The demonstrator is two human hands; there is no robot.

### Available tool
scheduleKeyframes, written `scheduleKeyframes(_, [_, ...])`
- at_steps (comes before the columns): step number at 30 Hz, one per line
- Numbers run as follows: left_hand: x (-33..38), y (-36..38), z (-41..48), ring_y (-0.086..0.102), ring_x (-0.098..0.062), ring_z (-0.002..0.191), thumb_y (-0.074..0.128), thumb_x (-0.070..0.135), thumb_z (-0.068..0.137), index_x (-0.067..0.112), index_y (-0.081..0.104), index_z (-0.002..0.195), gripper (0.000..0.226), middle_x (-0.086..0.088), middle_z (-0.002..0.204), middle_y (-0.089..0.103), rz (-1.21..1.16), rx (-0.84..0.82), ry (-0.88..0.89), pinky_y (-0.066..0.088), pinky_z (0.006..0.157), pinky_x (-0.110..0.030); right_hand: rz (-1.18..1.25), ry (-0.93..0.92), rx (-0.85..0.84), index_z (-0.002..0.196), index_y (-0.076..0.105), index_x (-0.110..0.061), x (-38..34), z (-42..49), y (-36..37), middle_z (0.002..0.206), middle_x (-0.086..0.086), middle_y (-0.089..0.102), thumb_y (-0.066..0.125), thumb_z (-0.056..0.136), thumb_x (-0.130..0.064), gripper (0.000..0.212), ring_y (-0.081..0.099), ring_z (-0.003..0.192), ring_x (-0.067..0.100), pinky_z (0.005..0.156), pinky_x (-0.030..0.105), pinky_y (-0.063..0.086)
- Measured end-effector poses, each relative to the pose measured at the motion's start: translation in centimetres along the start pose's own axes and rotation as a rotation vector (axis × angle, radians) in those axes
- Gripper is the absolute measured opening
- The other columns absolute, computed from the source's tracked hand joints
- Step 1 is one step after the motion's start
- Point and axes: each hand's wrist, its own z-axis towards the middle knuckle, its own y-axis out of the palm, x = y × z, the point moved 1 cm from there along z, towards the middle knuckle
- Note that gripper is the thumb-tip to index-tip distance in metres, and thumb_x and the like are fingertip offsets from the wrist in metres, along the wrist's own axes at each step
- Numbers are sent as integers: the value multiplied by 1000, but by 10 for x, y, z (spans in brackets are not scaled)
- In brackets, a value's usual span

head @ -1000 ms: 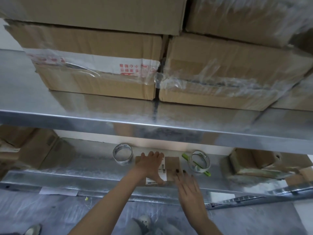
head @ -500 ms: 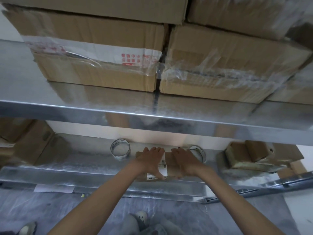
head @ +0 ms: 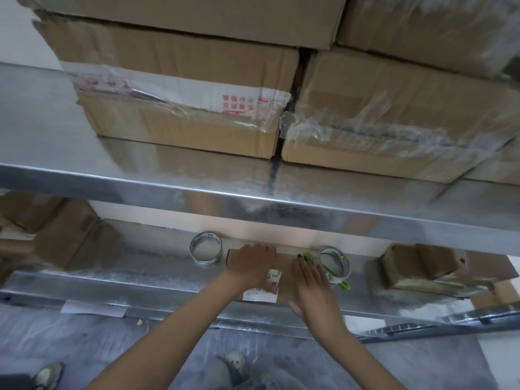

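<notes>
A small flat cardboard parcel (head: 284,280) with a white shipping label (head: 263,294) lies on the lower metal shelf (head: 140,266). My left hand (head: 251,266) rests flat on its left part, fingers straight and pointing away. My right hand (head: 312,288) lies along the parcel's right side with straight fingers, thumb near the front edge. A roll of clear tape (head: 206,249) stands just left of the parcel. Another tape roll (head: 334,265) sits on the right, with a green utility knife (head: 323,266) lying through it.
An upper metal shelf (head: 253,190) juts out above, loaded with large taped cardboard boxes (head: 183,114). Smaller boxes sit on the lower shelf at far left (head: 56,235) and right (head: 422,268). My shoes (head: 47,375) stand on the grey floor below.
My right hand came onto the parcel, then slid back toward me along its right side. My left hand stayed flat on the parcel.
</notes>
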Motion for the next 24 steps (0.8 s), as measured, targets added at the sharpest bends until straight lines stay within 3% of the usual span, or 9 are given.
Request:
scheduleKeyframes(2, [0,4,-2,56,-23,103,76,61,66,15,45,116,74,-2,116,57,17,16,17,41,85,-35,-32,-51,-69,131,53,-4,8,17,-13,135,14,54,90,52,-31,91,54,123,30,103,42,43])
scheduleKeyframes(4, [1,7,-4,53,-22,107,73,63,68,15,44,119,75,-1,119,56,47,54,37,37,87,-34,153,-48,-247,143,35,-9,18,38,-22,147,7,39,79,72,-31,87,39,134,26,111,36,30])
scheduleKeyframes(7, [0,7,-8,45,-22,120,67,70,68,17,42,131,85,-1,131,50,98,130,23,28,102,-39,493,46,-481,144,32,-21,30,56,-28,143,1,39,81,70,-33,90,37,131,19,105,28,31])
scheduleKeyframes(10, [-4,6,-18,35,-28,137,67,80,56,17,37,144,112,-7,145,41,99,275,-78,16,116,-53,728,108,-443,147,28,-25,38,52,-21,144,-1,39,83,70,-30,95,37,133,16,107,25,32])
scheduleKeyframes(12, [-4,8,-29,39,-32,136,72,82,43,16,41,142,123,-13,144,45,-16,402,-172,27,111,-56,849,170,-366,148,26,-28,34,44,-16,142,-2,41,82,70,-25,97,42,129,14,103,22,39])
scheduleKeyframes(15, [0,12,-46,31,-35,139,73,78,40,17,34,144,127,-16,147,37,-181,579,-285,33,107,-56,1009,245,-245,148,25,-27,20,34,-18,129,-5,46,79,71,-10,96,50,108,4,79,4,43])
scheduleKeyframes(18, [0,14,-57,30,-38,139,66,78,45,17,34,145,121,-18,148,33,-296,688,-410,31,107,-58,1155,279,-144,141,33,-22,12,32,-26,124,-5,51,76,73,-1,84,53,106,4,73,4,45])
scheduleKeyframes(21, [-2,6,-64,31,-30,136,77,68,52,15,32,145,116,-13,145,34,-595,778,-547,34,109,-42,1206,275,-88,130,46,-27,15,35,-40,119,-9,59,74,77,-7,64,57,105,1,75,9,48])
scheduleKeyframes(24, [3,-9,-68,50,-14,114,82,48,67,14,29,144,99,0,134,43,-1145,706,-610,44,95,-24,1254,328,-35,124,55,-26,23,32,-58,110,-11,65,71,82,-15,47,62,98,1,70,13,50])
